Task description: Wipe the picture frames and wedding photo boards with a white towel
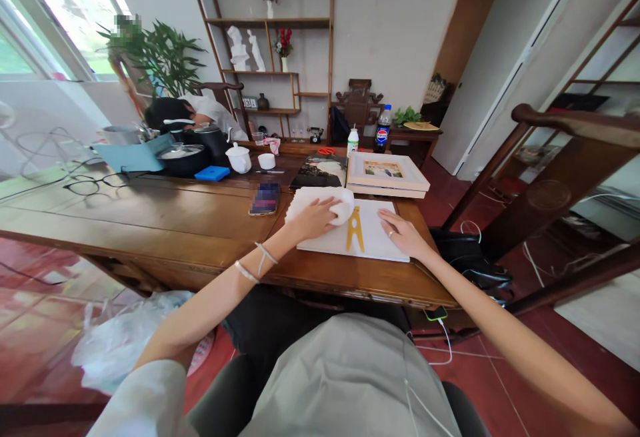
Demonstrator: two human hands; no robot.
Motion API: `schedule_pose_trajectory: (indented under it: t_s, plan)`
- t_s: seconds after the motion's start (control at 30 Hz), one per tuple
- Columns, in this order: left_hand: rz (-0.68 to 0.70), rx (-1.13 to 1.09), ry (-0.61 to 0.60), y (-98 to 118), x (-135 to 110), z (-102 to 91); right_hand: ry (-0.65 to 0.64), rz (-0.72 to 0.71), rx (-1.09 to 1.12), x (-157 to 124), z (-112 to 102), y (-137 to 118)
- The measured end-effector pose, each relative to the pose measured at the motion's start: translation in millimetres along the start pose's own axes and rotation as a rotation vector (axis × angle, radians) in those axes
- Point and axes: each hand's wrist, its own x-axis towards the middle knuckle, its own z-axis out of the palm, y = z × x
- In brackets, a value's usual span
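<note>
My left hand [317,217] lies over a bunched white cloth [305,198], its fingers stretched out and apart. Under the cloth's right part is a flat white board or pad [380,243], near the table's front edge. My right hand [404,235], with a ring on one finger, rests palm down on the right side of this white surface, fingers extended. Between both hands a yellow A-shaped piece [355,231] shows on the white surface; whether it is loose or printed I cannot tell.
Behind the board are stacked white picture frames [415,182], a dark magazine [307,171], a cola bottle [383,131] and a small white bottle [353,142]. Leftward lie a phone [265,199], a white teapot [239,159] and glasses [83,187]. A wooden chair [545,183] stands right.
</note>
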Motion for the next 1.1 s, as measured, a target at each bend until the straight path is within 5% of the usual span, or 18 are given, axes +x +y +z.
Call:
schedule_pose_trajectory:
  t_s: [0.17,0.47,0.87,1.1]
  plan:
    - [-0.034,0.013,0.102,8,6,13.0,-0.004,-0.008,-0.013,1,1,1]
    - [0.193,-0.079,0.165,67,-63,-5.5,0.006,-0.024,-0.009,2,4,3]
    - [-0.057,-0.040,0.107,-2,23,14.7,-0.002,-0.013,-0.033,1,1,1]
    - [0.014,-0.030,0.118,34,2,6.1,-0.014,-0.012,-0.065,1,1,-1]
